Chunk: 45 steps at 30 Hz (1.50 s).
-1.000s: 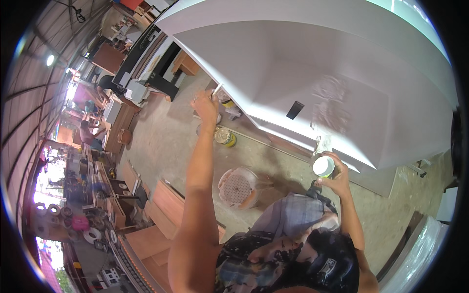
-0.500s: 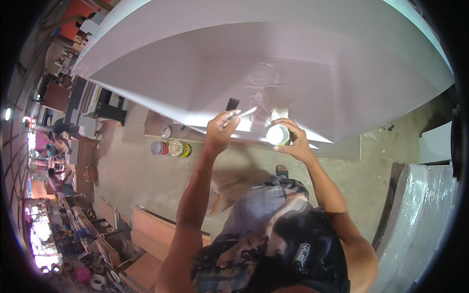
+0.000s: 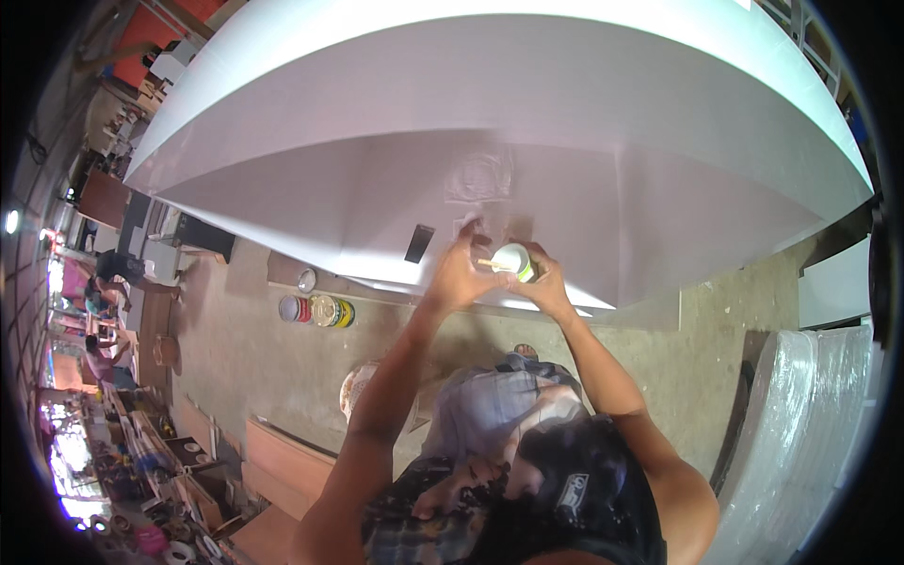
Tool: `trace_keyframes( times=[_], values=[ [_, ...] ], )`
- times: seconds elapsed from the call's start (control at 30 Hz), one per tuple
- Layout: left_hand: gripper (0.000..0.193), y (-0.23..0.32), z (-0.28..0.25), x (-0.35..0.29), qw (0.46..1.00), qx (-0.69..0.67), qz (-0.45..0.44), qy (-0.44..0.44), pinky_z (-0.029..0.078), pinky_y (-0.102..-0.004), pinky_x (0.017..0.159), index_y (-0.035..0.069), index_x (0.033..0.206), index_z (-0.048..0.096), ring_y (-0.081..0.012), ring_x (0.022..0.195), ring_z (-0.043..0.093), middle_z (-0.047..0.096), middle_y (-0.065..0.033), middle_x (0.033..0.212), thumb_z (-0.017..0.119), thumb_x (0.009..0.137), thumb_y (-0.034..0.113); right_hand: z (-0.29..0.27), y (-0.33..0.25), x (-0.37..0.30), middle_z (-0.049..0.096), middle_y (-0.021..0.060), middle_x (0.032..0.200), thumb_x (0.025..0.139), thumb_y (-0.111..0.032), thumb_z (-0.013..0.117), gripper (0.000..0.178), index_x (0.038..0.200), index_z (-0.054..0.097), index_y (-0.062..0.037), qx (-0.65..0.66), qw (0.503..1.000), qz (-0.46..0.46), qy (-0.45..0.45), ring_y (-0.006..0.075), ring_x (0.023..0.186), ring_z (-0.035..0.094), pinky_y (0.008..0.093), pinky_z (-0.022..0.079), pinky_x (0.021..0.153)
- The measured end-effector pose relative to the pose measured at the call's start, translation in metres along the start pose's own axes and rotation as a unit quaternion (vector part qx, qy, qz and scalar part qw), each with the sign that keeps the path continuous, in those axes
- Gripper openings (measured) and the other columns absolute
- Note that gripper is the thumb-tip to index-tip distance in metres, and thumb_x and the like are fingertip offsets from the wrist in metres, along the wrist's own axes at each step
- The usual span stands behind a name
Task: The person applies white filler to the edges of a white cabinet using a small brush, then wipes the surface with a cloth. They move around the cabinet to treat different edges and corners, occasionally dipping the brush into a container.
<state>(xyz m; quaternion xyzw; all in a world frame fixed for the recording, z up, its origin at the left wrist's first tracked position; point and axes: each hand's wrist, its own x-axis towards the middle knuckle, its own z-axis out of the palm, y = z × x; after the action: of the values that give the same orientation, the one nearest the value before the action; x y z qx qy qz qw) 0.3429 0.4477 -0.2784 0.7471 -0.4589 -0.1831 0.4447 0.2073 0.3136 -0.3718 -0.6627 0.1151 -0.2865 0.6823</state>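
Note:
In front of the large white panelled structure (image 3: 565, 85), my two hands are close together. My right hand (image 3: 549, 282) wraps round a small white cup (image 3: 511, 258) with green on its side and a pale inside. My left hand (image 3: 461, 275) is closed on a thin, pale stick-like tool (image 3: 489, 264) that reaches over the cup's rim; its end is hidden in the cup. Beyond my hands, a glossy, wrinkled patch (image 3: 478, 176) shows on the structure's inner surface. A dark rectangle (image 3: 420, 243) is on that surface, left of my hands.
Two cans, one yellow-banded (image 3: 332, 312) and one reddish (image 3: 294, 308), stand on the floor at left near a small round tin (image 3: 306, 280). A round bucket (image 3: 358, 388) is by my left forearm. Plastic-wrapped panels (image 3: 800, 424) stand at right. People work at far left.
My left hand has moved right, bringing the tool from beside the cup to its mouth. The cup has shifted slightly left. My view has tilted, so the structure sits lower.

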Motion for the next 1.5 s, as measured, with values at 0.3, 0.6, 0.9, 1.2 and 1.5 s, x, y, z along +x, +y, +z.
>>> trace_keyframes(
  times=[0.3, 0.6, 0.9, 1.2, 1.5],
  values=[
    [0.087, -0.053, 0.021, -0.007, 0.992, -0.097, -0.024, 0.073, 0.053, -0.0335, 0.088, 0.0, 0.141, 0.033, -0.023, 0.103, 0.064, 0.065, -0.0194, 0.112, 0.083, 0.069, 0.006, 0.036, 0.017, 0.017, 0.06, 0.0131, 0.123, 0.061, -0.026, 0.091, 0.078, 0.128, 0.06, -0.0015, -0.115, 0.993, -0.036, 0.013, 0.0261, 0.114, 0.058, 0.038, 0.045, 0.099],
    [0.081, -0.169, -0.055, 0.011, 0.964, -0.2, -0.021, 0.176, 0.055, -0.0351, 0.08, 0.004, 0.137, 0.037, -0.0262, 0.096, 0.068, 0.065, -0.0197, 0.111, 0.083, 0.07, 0.005, 0.024, 0.029, 0.008, 0.06, 0.0081, 0.107, 0.062, -0.023, 0.088, 0.082, 0.134, 0.051, -0.0049, -0.008, 0.986, 0.049, 0.157, 0.0214, 0.101, 0.057, 0.033, 0.045, 0.095],
    [0.091, -0.289, -0.064, 0.059, 0.939, 0.23, -0.171, 0.191, 0.05, -0.0487, 0.09, 0.006, 0.139, 0.034, -0.0407, 0.101, 0.065, 0.069, -0.0191, 0.108, 0.081, 0.067, 0.036, 0.025, 0.019, -0.074, 0.051, 0.0107, 0.115, 0.079, -0.002, 0.071, 0.059, 0.13, 0.042, 0.002, 0.094, 0.945, 0.122, 0.289, 0.0171, 0.107, 0.052, 0.0275, 0.048, 0.088],
    [0.082, -0.265, -0.039, 0.081, 0.887, 0.343, -0.087, 0.296, 0.045, -0.0455, 0.097, 0.004, 0.139, 0.04, -0.039, 0.112, 0.059, 0.06, -0.0208, 0.123, 0.079, 0.075, 0.038, 0.031, 0.03, -0.11, 0.066, 0.0124, 0.114, 0.094, -0.011, 0.062, 0.044, 0.133, 0.049, 0.0025, 0.385, 0.849, 0.151, 0.328, 0.019, 0.097, 0.068, 0.0316, 0.057, 0.085],
    [0.05, -0.078, 0.085, -0.042, 0.908, 0.208, 0.338, -0.133, 0.022, -0.0606, 0.112, 0.0, 0.132, 0.052, -0.0369, 0.138, 0.039, 0.05, -0.0202, 0.139, 0.059, 0.087, 0.019, 0.053, -0.002, -0.096, 0.065, 0.0097, 0.109, 0.104, -0.036, 0.046, 0.045, 0.13, 0.053, -0.0002, 0.4, 0.837, 0.102, 0.36, 0.0194, 0.09, 0.065, 0.0345, 0.055, 0.082]
  ],
)
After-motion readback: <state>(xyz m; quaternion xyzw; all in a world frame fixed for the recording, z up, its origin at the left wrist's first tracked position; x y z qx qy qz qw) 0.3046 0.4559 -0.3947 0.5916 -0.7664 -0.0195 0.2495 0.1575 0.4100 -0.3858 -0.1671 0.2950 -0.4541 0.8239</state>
